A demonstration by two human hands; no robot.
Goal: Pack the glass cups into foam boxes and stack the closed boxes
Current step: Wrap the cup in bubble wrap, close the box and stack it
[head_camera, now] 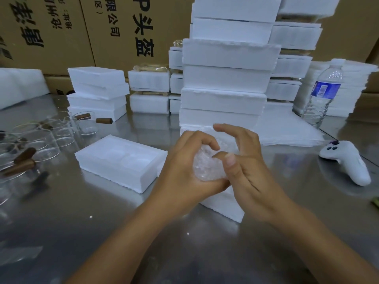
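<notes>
My left hand (182,162) grips a crumpled clear plastic wrap bundle (207,165), its contents not discernible. My right hand (246,160) pinches the same bundle with thumb and fingers, the forefinger arched above it. Both hands hover over a foam box (227,203) that they largely hide. An open foam box half (121,160) with round moulded recesses lies to the left. Several glass cups with wooden handles (41,138) stand at the far left. A tall stack of closed foam boxes (225,78) rises just behind my hands.
A water bottle (322,95) stands at the right, with a white game controller (348,160) in front of it. More foam boxes (98,93) and foam sheets (287,130) sit further back on the metal table (143,232), against cardboard cartons (102,27).
</notes>
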